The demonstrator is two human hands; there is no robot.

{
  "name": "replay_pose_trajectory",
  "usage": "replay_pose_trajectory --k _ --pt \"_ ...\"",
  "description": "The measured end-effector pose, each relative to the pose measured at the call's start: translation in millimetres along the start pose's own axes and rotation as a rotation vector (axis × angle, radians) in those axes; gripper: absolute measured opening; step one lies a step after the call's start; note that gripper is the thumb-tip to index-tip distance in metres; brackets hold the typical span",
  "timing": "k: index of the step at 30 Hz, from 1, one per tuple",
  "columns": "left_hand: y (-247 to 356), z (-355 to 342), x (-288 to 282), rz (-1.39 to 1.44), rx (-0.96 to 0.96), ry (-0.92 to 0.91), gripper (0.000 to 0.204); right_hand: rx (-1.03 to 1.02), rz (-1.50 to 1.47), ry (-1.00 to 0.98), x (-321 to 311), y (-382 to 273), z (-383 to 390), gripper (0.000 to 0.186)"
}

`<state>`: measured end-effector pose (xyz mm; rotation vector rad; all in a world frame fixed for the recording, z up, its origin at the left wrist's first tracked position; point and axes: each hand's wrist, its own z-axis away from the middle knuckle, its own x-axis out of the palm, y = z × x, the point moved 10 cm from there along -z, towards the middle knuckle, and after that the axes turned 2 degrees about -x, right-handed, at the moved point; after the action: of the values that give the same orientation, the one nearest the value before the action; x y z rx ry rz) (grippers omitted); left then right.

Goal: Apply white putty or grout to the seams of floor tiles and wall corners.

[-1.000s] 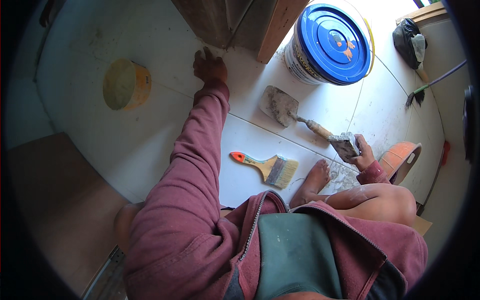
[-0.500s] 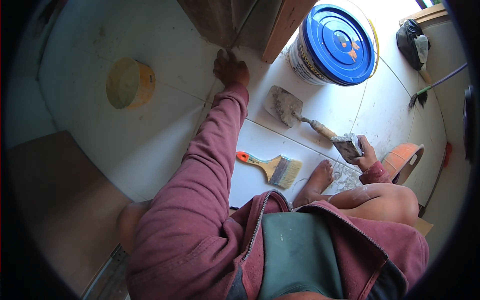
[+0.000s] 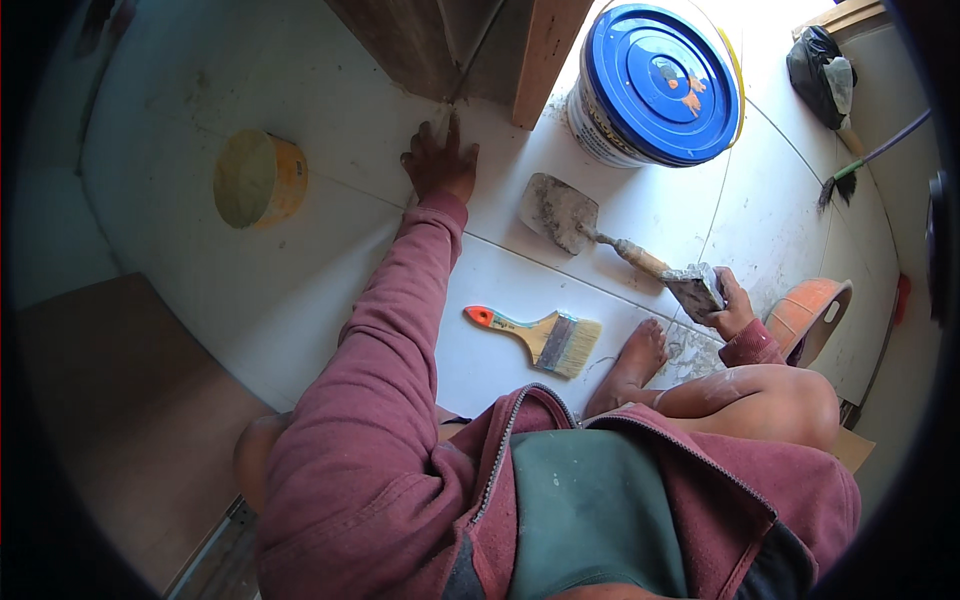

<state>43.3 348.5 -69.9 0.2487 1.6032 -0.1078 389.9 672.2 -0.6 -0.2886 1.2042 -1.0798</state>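
My left hand (image 3: 440, 165) lies on the white tiled floor with its fingers spread, just short of the foot of a brown panel (image 3: 400, 50). In my right hand (image 3: 735, 303) is a small flat-faced block smeared with grey mortar (image 3: 692, 290); its exact kind is unclear. The block sits against, or just over, the handle end of a trowel (image 3: 562, 213) with a dirty blade, which rests on the tiles. Nearer to me lies a wide paintbrush (image 3: 540, 338) with an orange-tipped handle, its bristles pointing right.
A bucket with a blue lid (image 3: 660, 85) stands beyond the trowel, beside a wooden post (image 3: 550, 65). At left is a yellow tub (image 3: 285, 182) and a brown board (image 3: 130, 370). To the right are an orange basin (image 3: 808, 312), a black plastic bag (image 3: 815, 75) and a brush (image 3: 845, 185).
My left hand has drawn back slightly from the corner by the panel, and its bent fingers have spread out. My right hand and the block stay in place.
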Motion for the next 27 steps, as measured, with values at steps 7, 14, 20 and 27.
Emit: replay_pose_trajectory --k 7,14,20,27 --pt "5 -21 -2 -0.065 0.009 -0.024 0.057 -0.022 0.051 -0.037 4 1 -4 0.057" --pt "-2 -10 4 -0.086 0.151 -0.093 0.060 -0.003 0.021 -0.042 8 7 1 0.056" --pt "-2 -30 -13 -0.101 0.119 -0.012 0.057 0.078 0.108 -0.081 6 3 -1 0.058" --pt "-36 -21 7 -0.016 0.081 -0.051 0.065 0.033 0.039 -0.045 6 -1 5 0.056"
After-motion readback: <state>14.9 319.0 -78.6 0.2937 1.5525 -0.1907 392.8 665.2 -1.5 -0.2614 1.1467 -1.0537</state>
